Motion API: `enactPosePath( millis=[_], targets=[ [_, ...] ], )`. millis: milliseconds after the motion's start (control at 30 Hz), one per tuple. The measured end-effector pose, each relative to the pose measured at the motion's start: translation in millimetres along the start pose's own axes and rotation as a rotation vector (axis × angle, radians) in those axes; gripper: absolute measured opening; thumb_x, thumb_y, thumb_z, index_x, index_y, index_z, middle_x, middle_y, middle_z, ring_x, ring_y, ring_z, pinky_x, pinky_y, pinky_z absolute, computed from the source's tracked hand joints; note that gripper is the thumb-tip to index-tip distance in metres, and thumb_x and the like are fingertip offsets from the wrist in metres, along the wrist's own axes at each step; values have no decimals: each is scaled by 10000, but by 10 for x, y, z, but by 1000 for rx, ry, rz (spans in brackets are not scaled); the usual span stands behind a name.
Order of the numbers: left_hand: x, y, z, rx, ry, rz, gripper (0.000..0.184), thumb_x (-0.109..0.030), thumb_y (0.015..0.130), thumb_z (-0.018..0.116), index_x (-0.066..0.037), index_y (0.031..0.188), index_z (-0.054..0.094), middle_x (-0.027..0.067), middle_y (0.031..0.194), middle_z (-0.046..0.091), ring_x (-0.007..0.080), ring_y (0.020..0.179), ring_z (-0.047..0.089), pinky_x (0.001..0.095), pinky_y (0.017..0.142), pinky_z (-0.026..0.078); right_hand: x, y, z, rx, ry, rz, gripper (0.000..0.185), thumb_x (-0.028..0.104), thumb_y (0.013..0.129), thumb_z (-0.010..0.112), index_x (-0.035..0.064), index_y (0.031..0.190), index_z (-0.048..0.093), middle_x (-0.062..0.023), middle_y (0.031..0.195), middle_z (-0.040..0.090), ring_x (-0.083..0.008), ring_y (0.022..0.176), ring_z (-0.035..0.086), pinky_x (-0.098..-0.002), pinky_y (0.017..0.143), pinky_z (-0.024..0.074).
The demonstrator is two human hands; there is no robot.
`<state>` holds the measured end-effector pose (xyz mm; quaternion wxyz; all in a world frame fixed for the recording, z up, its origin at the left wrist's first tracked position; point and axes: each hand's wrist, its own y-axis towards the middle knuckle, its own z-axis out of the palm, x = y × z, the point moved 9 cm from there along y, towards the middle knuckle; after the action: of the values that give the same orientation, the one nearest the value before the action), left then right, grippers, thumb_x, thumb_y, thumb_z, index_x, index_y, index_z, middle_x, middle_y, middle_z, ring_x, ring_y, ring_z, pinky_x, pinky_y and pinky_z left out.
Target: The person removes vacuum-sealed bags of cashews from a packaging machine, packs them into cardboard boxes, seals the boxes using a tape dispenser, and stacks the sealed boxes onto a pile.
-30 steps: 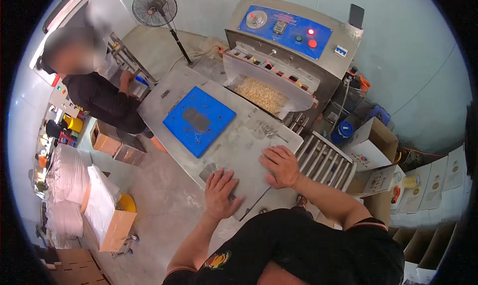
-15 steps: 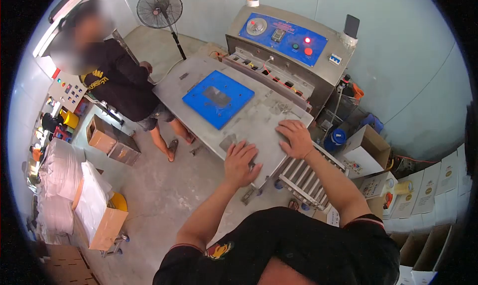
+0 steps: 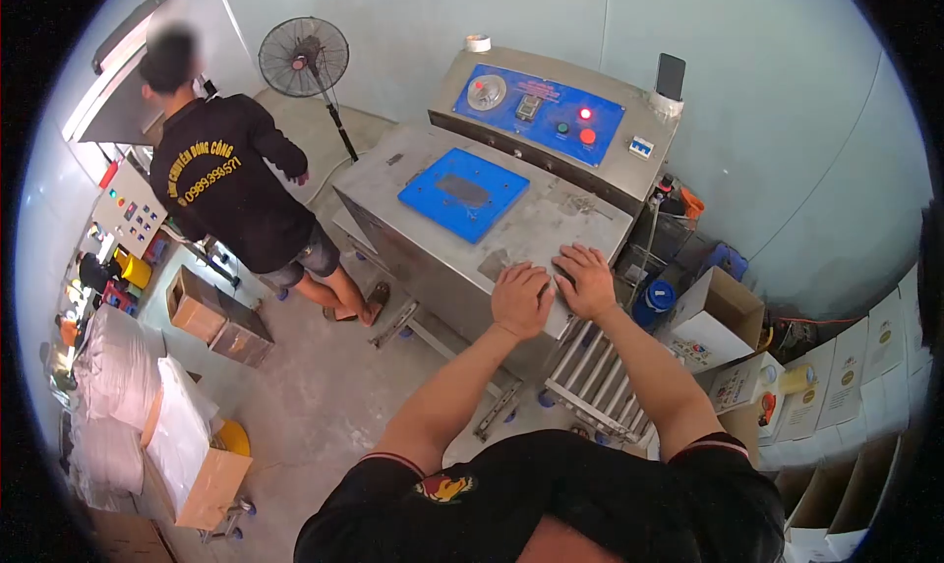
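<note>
My left hand (image 3: pixel 522 299) lies palm down on the near edge of a grey metal lid (image 3: pixel 388 184) of a machine, holding nothing. Close beside it on the right, my right hand (image 3: pixel 586 280) rests flat on the same surface, its fingers stretched out over the edge area. Farther back on the lid sits a blue square plate (image 3: pixel 497 187) with a worn grey patch in its middle. Behind the lid rises the machine's blue control panel (image 3: pixel 536 116), showing a dial, a small display, a lit red light and buttons.
A person in a black shirt (image 3: pixel 216 170) stands at the left, back turned. A fan (image 3: pixel 305 57) stands behind. Right of the machine are a roller conveyor (image 3: pixel 595 371), a blue container (image 3: pixel 654 300) and open cartons (image 3: pixel 723 312). A phone (image 3: pixel 671 75) stands on the machine.
The lid has moved back against the control panel, hiding the wiring in the gap. My hands have come closer together. The other person has turned away.
</note>
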<state>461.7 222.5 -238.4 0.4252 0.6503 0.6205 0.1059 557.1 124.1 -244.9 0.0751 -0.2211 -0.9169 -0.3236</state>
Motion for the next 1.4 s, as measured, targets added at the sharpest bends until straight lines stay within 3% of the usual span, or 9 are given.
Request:
enactPosePath(
  millis=[367, 533, 633, 733, 900, 1033, 1200, 1367, 1400],
  targets=[
    [27, 458, 424, 93, 10, 13, 295, -291, 826, 633, -77, 1029, 627, 103, 1060, 653, 340, 1091, 568, 494, 974, 397, -543, 297, -65, 10, 31, -6, 344, 318, 850, 603, 105, 1113, 662, -119, 1244, 615, -336, 1236, 507, -482, 1056, 343],
    [92, 450, 353, 141, -91, -12, 326, -291, 808, 698, -91, 1057, 632, 116, 1102, 638, 331, 1119, 555, 480, 980, 404, -542, 151, 75, 73, -135, 134, 430, 298, 854, 641, 77, 1219, 585, -138, 1311, 554, -323, 1258, 469, -501, 1064, 327],
    [309, 139, -101, 96, -152, -100, 393, -274, 787, 715, -88, 1120, 618, 123, 1185, 605, 347, 1151, 533, 478, 979, 409, -301, -355, -269, -305, -148, 225, 482, 266, 846, 661, 68, 1267, 536, -183, 1327, 512, -356, 1253, 459, -515, 1059, 324],
    [381, -748, -861, -89, 179, -158, 440, -251, 797, 719, -45, 1163, 587, 166, 1247, 569, 381, 1155, 528, 477, 973, 418, -81, -1331, -380, -227, -147, 214, 505, 247, 864, 662, 28, 1285, 491, -233, 1329, 484, -400, 1235, 464, -516, 1025, 359],
    [1423, -4373, -506, 827, 353, -667, 417, -275, 833, 659, -44, 1175, 594, 191, 1240, 580, 384, 1148, 546, 487, 960, 434, -763, -4308, 560, 621, -23, 751, 401, 252, 902, 631, 15, 1205, 517, -222, 1225, 501, -367, 1120, 481, -472, 917, 394],
    [825, -6825, -1190, 1321, 279, -926, 390, -275, 855, 613, -58, 1179, 606, 194, 1215, 600, 383, 1135, 565, 487, 950, 449, -938, -5970, 716, 941, 161, 1129, 317, 244, 914, 611, 31, 1139, 544, -185, 1122, 516, -319, 1014, 488, -436, 833, 398],
    [84, -7541, -1568, 1322, 191, -1080, 368, -275, 883, 555, -75, 1185, 621, 198, 1184, 626, 381, 1120, 589, 487, 939, 468, -1029, -5967, 949, 880, 414, 1276, 223, 233, 930, 586, 50, 1058, 578, -138, 993, 534, -259, 880, 496, -390, 728, 403],
    [609, -6821, -646, 1149, 291, -953, 322, -220, 898, 505, -66, 1144, 644, 196, 1132, 657, 390, 1075, 616, 491, 908, 490, -1248, -4688, 1385, 692, 712, 1163, 163, 222, 946, 561, 70, 976, 612, -92, 864, 553, -199, 746, 503, -344, 623, 408],
    [808, -6514, -420, 1019, 318, -765, 310, -196, 890, 504, -57, 1126, 649, 188, 1118, 662, 383, 1048, 620, 477, 896, 495, -1263, -4360, 1420, 654, 767, 1125, 159, 220, 950, 556, 74, 959, 619, -82, 838, 557, -187, 719, 505, -335, 602, 409]
  ],
)
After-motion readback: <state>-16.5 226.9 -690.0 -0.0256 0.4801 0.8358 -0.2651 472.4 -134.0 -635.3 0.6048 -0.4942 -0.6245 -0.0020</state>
